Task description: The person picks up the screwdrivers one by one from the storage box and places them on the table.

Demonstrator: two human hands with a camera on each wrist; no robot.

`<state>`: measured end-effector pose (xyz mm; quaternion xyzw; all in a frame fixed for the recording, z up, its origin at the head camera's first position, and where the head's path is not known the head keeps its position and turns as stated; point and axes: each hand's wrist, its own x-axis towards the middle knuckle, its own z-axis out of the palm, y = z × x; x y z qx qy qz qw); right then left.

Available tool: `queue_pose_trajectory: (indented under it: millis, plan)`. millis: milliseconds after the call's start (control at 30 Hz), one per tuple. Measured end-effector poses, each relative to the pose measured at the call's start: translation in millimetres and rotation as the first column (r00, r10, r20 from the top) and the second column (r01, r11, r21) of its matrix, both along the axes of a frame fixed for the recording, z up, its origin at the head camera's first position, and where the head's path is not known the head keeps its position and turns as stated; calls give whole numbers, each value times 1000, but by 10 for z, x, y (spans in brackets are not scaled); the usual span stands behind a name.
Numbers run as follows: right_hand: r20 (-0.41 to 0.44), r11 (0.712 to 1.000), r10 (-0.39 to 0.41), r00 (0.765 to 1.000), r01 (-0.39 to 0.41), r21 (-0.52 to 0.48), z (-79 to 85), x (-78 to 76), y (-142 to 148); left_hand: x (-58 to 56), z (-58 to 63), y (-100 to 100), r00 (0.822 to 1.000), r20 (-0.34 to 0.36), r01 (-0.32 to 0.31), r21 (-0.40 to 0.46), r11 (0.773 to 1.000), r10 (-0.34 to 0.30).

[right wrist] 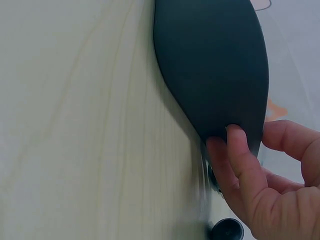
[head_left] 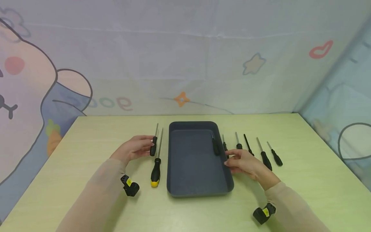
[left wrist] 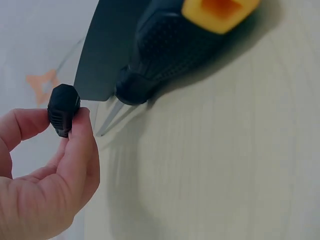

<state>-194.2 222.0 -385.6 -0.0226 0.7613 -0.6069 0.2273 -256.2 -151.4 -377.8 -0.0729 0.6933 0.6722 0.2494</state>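
Observation:
My left hand (head_left: 134,149) pinches the black handle of a screwdriver (head_left: 153,147) between thumb and fingers, its shaft pointing away from me. In the left wrist view that handle (left wrist: 63,107) shows end-on. Just to its right lies a longer screwdriver (head_left: 155,172) with a black and yellow handle, left of the dark grey tray (head_left: 191,161). With my right hand (head_left: 243,164) I hold the tray's right side; in the right wrist view, fingers (right wrist: 240,150) press its outer wall while another digit reaches over the rim. Inside the tray, a black screwdriver (head_left: 215,147) lies along the right wall.
Several black-handled screwdrivers lie in a row right of the tray, among them one (head_left: 265,160) behind my right wrist and a short one (head_left: 277,158) at the far right. The pale wooden table (head_left: 313,174) ends at a printed cloth (head_left: 203,64) behind.

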Motion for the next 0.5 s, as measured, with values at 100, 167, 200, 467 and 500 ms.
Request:
queue_pose_trajectory:
  millis: [100, 167, 200, 467, 500]
  plan:
    - [0, 1000, 0, 1000, 0, 0, -5, 1, -1, -4, -24, -37, 999, 29, -20, 39, 999, 19]
    - [2, 1000, 0, 1000, 0, -1, -7, 3, -2, -4, -34, -56, 999, 35, -27, 44, 999, 26]
    - [3, 1000, -2, 1000, 2, -1, -7, 5, -2, -5, -40, -63, 999, 37, -34, 37, 999, 32]
    - [6, 1000, 1, 1000, -1, -8, 1, 16, 0, -16, -89, -76, 999, 9, -39, -91, 995, 40]
    - [5, 1000, 4, 1000, -4, -10, -6, 14, 4, -17, -95, -75, 999, 5, -38, -111, 993, 39]
